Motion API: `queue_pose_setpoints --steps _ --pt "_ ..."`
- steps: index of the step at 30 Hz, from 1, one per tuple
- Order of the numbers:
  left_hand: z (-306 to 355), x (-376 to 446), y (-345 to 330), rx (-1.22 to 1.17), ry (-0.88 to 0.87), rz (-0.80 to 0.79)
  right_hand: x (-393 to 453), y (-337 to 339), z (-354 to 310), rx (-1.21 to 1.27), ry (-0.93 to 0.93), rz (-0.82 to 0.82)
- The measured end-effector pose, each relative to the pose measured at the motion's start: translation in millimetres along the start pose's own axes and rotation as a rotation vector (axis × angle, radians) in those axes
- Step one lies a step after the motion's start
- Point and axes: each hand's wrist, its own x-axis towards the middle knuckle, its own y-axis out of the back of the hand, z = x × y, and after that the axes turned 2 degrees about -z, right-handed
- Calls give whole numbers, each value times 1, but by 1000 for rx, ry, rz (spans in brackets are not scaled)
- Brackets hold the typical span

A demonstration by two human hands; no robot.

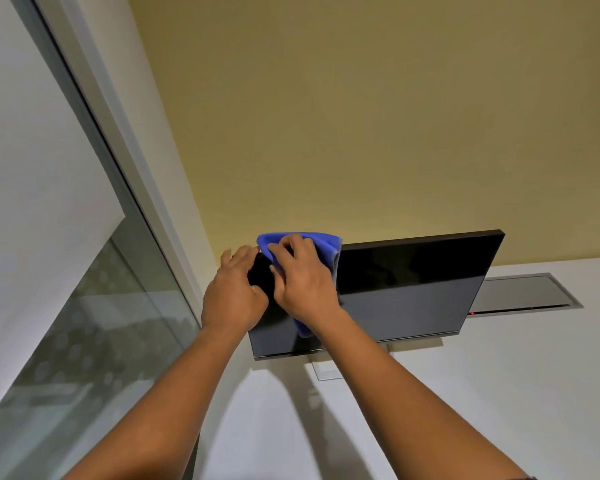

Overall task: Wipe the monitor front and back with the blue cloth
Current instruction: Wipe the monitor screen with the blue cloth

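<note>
Monitor (406, 289) stands on desk (465, 393) before wall (361, 116), cloth (302, 244) over its top-left corner, cable hatch (523, 292) behind right, glass partition (84, 323) left.

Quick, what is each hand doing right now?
Left hand: grips the monitor at its left edge.
Right hand: presses the blue cloth on the monitor.

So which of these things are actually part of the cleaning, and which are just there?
Part of the job:
- monitor
- blue cloth, held against the screen's upper left corner by the right hand
- left hand, holding the monitor's left edge

Just there:
- white desk
- grey cable hatch
- glass partition
</note>
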Motion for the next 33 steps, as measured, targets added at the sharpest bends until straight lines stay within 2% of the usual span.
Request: queue_pose_setpoints --steps 3,8,13,19,21,24,29,33 --pt "5 0 4 109 34 -60 -5 21 22 -186 -28 -42" --pt "15 0 6 166 77 -67 -21 67 88 -380 -225 -114" --pt "35 -2 1 182 83 -69 -31 102 130 -480 -405 -84" --pt "88 4 -25 183 16 -114 -43 95 128 -456 -190 -207" --pt "105 9 -38 177 -2 -140 -43 104 140 -443 -188 -221" --pt "129 15 -55 178 -33 -173 -44 126 170 -443 -281 -185" --pt "162 24 -80 295 -188 -222 -58 168 255 -279 -441 -80" --pt "189 32 -104 301 -252 -267 -73 196 286 273 -656 50"
